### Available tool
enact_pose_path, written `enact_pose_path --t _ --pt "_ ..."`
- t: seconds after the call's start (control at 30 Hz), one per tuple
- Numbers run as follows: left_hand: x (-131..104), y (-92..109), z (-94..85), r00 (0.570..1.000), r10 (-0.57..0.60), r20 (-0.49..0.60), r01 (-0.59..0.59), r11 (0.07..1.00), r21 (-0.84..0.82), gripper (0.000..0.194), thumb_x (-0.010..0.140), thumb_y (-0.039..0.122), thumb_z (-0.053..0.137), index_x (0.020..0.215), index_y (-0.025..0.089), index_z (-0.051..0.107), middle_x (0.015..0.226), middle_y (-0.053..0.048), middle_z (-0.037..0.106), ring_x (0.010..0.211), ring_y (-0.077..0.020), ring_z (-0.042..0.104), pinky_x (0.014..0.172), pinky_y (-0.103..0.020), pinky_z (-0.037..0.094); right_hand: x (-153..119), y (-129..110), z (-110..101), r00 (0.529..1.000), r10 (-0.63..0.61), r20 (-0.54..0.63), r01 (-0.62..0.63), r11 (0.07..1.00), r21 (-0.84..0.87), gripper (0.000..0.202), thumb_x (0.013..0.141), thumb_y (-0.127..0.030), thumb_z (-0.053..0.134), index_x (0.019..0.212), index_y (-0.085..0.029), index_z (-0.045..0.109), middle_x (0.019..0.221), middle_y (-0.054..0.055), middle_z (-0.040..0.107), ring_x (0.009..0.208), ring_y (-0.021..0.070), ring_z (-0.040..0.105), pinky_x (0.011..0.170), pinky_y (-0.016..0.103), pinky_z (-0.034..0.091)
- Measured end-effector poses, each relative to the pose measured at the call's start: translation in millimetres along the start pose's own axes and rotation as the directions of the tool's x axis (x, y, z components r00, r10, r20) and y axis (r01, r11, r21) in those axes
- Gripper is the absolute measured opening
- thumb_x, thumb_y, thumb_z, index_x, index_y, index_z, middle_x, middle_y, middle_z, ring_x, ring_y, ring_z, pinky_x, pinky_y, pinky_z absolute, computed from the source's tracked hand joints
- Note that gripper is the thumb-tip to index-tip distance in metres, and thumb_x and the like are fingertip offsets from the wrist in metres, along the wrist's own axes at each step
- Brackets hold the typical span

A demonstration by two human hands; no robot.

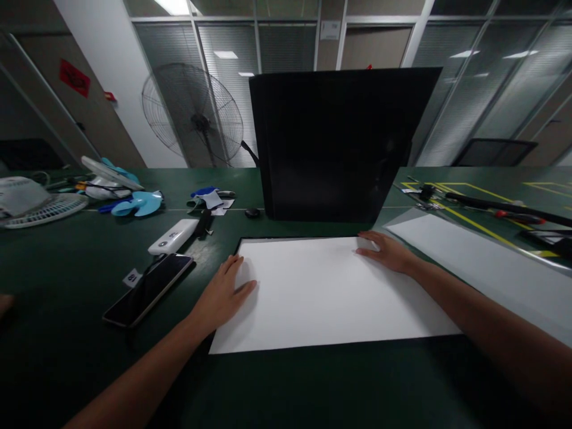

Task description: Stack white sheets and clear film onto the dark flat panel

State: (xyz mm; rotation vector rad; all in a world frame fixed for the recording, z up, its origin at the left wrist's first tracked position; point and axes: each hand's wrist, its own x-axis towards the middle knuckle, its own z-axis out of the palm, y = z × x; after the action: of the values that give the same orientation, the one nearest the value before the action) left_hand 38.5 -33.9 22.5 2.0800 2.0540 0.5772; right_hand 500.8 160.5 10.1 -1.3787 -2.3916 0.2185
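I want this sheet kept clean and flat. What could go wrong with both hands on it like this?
1. The left hand and right hand press flat on the white sheet, so smudges or creases seem possible.
2. The phone lies close to its left edge; a sliding sheet might nudge it.

On the green worktop (pixel 67 262): dark phone (pixel 148 289), white remote (pixel 173 236), blue plastic parts (pixel 136 204), small white fan (pixel 40 208); behind, standing fan (pixel 193 116), upright black board (pixel 339 143).

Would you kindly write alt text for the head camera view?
Both hands rest flat on a white sheet on a dark green table: left hand at its left edge, right hand at its far right corner. A black panel stands behind; a phone lies left.
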Motion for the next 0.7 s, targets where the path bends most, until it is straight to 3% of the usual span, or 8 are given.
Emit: enact_pose_path --t 0.17,0.33,0.43,0.57,0.7 --pt "0.5 3.0 -1.7 0.999 -0.03 -0.031 0.029 0.999 -0.026 0.065 0.098 0.054 0.046 0.147 0.011 0.048 0.161 -0.019 0.038 0.145 -0.0352 0.043 0.12 -0.051 0.035 -0.9 -2.6 1.2 0.999 0.035 -0.024 -0.035 0.999 0.029 0.066 0.094 -0.064 0.051 0.14 -0.019 0.061 0.146 0.012 0.057 0.137 0.0301 0.051 0.119 0.048 0.037" --pt "4.9 1.4 -2.4 0.995 -0.038 -0.089 0.037 0.999 -0.008 0.055 0.098 0.05 0.047 0.137 0.013 0.058 0.152 -0.017 0.048 0.133 -0.0331 0.056 0.118 -0.049 0.039 -4.4 2.2 -5.3 0.999 0.034 -0.031 -0.033 0.999 0.043 0.058 0.093 -0.06 0.053 0.132 -0.019 0.065 0.138 0.011 0.062 0.127 0.029 0.059 0.11 0.045 0.046" --pt "4.6 2.9 -4.6 0.996 -0.025 -0.088 0.023 1.0 -0.02 0.059 0.097 0.053 0.045 0.139 0.013 0.058 0.149 -0.017 0.05 0.134 -0.0329 0.055 0.119 -0.048 0.038 -1.9 0.3 -5.0 0.999 0.033 -0.043 -0.032 0.999 0.031 0.055 0.093 -0.061 0.054 0.127 -0.02 0.067 0.132 0.011 0.065 0.12 0.0285 0.062 0.107 0.044 0.048" --pt "0.8 8.2 -9.4 1.0 -0.031 0.004 0.031 0.999 -0.033 0.076 0.095 0.065 0.044 0.149 0.011 0.048 0.157 -0.019 0.04 0.142 -0.0358 0.046 0.118 -0.051 0.037 4.8 -2.3 -0.1 0.997 0.037 -0.064 -0.037 0.999 0.003 0.055 0.092 -0.061 0.055 0.123 -0.018 0.068 0.128 0.011 0.066 0.117 0.0259 0.062 0.107 0.039 0.046" --pt "-1.0 9.2 -9.3 0.998 -0.035 0.056 0.033 0.999 0.04 0.08 0.094 0.065 0.048 0.155 0.014 0.041 0.166 -0.019 0.029 0.148 -0.04 0.038 0.117 -0.057 0.036 -2.3 14.8 -10.1 0.986 0.117 -0.114 -0.126 0.99 -0.07 0.058 0.097 -0.057 0.048 0.135 -0.016 0.061 0.134 0.014 0.063 0.121 0.0269 0.061 0.107 0.039 0.046"
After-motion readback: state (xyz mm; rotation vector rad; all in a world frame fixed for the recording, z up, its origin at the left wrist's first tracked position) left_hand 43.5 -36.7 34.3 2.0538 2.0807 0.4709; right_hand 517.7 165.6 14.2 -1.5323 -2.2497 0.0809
